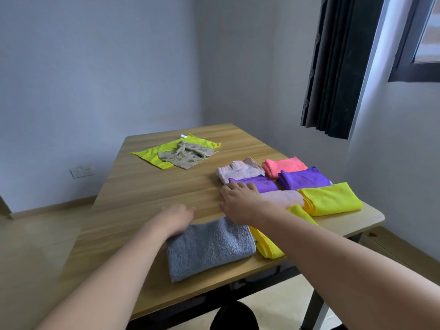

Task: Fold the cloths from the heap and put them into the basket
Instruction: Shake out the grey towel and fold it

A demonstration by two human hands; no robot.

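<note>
A folded grey towel (209, 247) lies near the front edge of the wooden table (152, 191). My left hand (177, 219) rests on its far left corner, blurred. My right hand (240, 203) lies flat, fingers spread, just beyond the towel's far right corner, beside a folded purple cloth (256, 183). Folded cloths lie at the right: pale pink (240, 172), coral (284, 166), a second purple (303, 178), light pink (283, 197), yellow (333, 198) and another yellow (266, 246). At the far left a beige patterned cloth (185, 156) lies on a spread lime cloth (152, 154). No basket shows.
The table stands in a room corner; walls lie behind and to the right. A dark curtain (338, 67) hangs by a window at the upper right. A wall socket (82, 171) sits low on the left wall. A dark round thing (234, 315) shows under the table's front.
</note>
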